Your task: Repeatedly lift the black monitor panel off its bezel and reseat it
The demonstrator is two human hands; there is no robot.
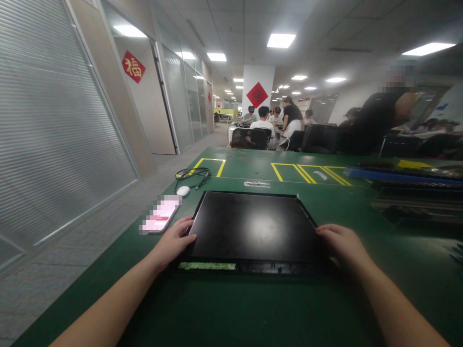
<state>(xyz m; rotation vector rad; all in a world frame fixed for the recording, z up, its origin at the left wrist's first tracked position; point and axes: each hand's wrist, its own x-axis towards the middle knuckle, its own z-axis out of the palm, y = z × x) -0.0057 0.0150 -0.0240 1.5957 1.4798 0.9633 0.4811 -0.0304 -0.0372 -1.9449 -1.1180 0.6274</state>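
Observation:
A flat black display panel (249, 226) lies in front of me, with a bright reflection on its screen. Along its near edge runs a strip of green circuit board (207, 266). My left hand (177, 240) grips the panel's left edge, thumb on the front and fingers along the side. At the right edge, my right hand (342, 242) pinches the frame between thumb and fingers; its fingertips are partly hidden. Whether the panel rests flat on the table or is slightly raised, I cannot tell.
On the green table (231, 313), a lit phone (162, 215), a white mouse (183, 191) and a coiled black cable (193, 177) lie left. Small strips (256, 183) sit beyond the panel. Dark panels with a blue edge (405, 176) are stacked right. People sit and stand farther back.

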